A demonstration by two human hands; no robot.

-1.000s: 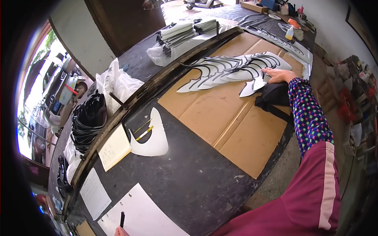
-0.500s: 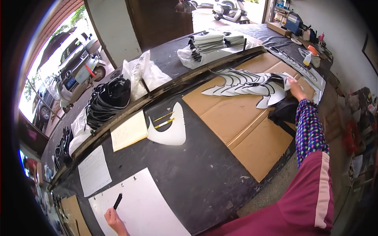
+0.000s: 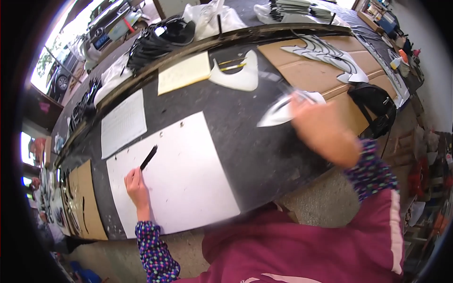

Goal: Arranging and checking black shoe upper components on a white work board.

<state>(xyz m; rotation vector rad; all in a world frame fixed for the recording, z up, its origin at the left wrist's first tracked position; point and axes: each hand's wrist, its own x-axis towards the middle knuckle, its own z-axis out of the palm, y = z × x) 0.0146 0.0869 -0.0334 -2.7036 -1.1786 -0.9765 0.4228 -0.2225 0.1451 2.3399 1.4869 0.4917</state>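
Right hand [image 3: 323,126] is clamped on one pointed piece [image 3: 275,116], left hand [image 3: 137,189] on black strip [image 3: 149,157]; far white plastic bag [image 3: 207,21] hides its contents; this piece looks white, dark-lined, partly blurred

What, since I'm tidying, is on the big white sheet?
The left hand, holding a black strip, and small dark spots along one edge. Whatever the hand covers is hidden.

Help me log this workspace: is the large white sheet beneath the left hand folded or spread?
Spread: the white sheet lies flat on the dark table, without visible folds, under the left hand.
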